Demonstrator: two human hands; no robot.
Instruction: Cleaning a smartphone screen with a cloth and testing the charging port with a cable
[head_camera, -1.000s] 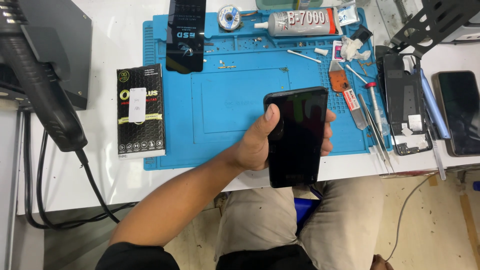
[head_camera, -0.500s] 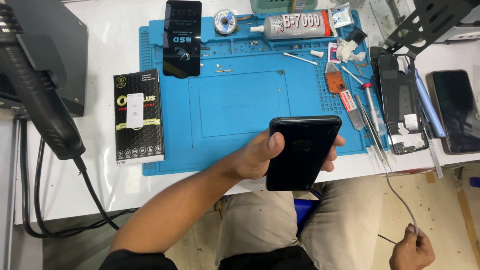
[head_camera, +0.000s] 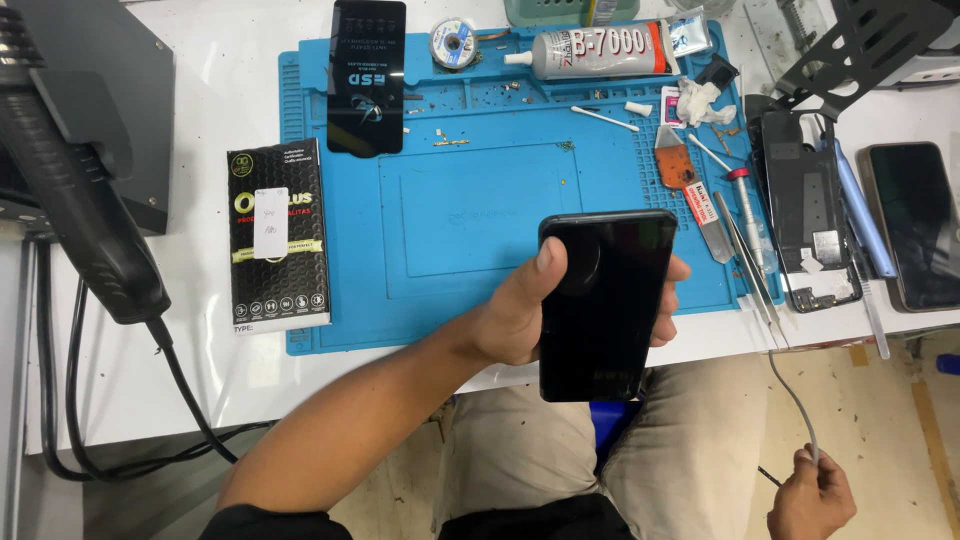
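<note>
Illumination is bright, even and overhead. The white table (head_camera: 210, 100) is near overexposure, with detail washed out. Shadows are soft and short. The black phone (head_camera: 603, 300) screen shows a faint glare patch (low contrast). Focus is sharp across the blue mat (head_camera: 460, 290). Mild wide-angle bending is visible at the frame edges.
</note>
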